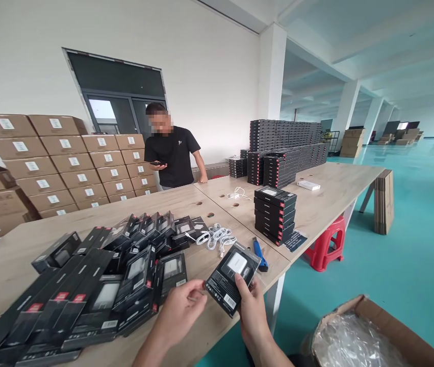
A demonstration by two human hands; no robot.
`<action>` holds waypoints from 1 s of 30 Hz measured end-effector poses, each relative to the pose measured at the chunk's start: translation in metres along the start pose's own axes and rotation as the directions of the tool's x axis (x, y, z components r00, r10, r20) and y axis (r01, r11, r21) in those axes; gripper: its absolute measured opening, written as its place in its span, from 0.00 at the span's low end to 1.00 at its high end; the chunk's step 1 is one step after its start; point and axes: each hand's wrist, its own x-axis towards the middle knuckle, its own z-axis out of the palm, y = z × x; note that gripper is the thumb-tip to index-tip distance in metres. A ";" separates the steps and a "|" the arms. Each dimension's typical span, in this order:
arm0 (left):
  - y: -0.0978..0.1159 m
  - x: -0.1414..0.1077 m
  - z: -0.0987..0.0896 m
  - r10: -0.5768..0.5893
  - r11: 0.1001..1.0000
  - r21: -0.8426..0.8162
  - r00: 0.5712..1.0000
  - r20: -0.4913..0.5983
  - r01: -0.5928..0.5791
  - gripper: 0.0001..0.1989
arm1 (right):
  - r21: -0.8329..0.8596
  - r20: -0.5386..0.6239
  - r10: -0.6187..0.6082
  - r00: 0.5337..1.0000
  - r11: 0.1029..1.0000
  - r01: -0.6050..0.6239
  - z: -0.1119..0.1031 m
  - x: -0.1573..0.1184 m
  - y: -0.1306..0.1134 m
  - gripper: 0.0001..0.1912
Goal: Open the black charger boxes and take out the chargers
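Your right hand [252, 305] holds the black box [226, 280] above the table [209, 326], thumb on its front. Your left hand [181, 310] has bent fingers by its corner; I cannot tell if they pinch it. White cords [217, 237] lie behind.

A packing workshop: stacked cartons [66, 163], a long worktable [339, 186], bare concrete pillars [273, 71].

White wall [209, 66] | dark-framed window [115, 94] | glossy teal floor [411, 204] | white pillars [272, 71] | wood-topped table [339, 188]
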 end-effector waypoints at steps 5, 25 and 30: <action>0.000 0.000 0.012 0.076 0.957 0.286 0.995 -0.071 -0.053 0.15 | -0.151 -0.044 -0.091 0.995 0.985 0.084 0.002 -0.004 0.009 0.39; -0.029 0.009 0.019 -0.279 0.847 -0.450 0.957 0.080 0.284 0.28 | -0.219 0.248 -0.010 0.969 0.973 0.066 -0.008 -0.029 -0.010 0.29; -0.022 -0.011 0.031 -0.210 0.751 -0.566 0.936 0.282 0.339 0.30 | -0.299 0.247 -0.059 0.967 0.945 0.134 -0.012 -0.022 -0.011 0.28</action>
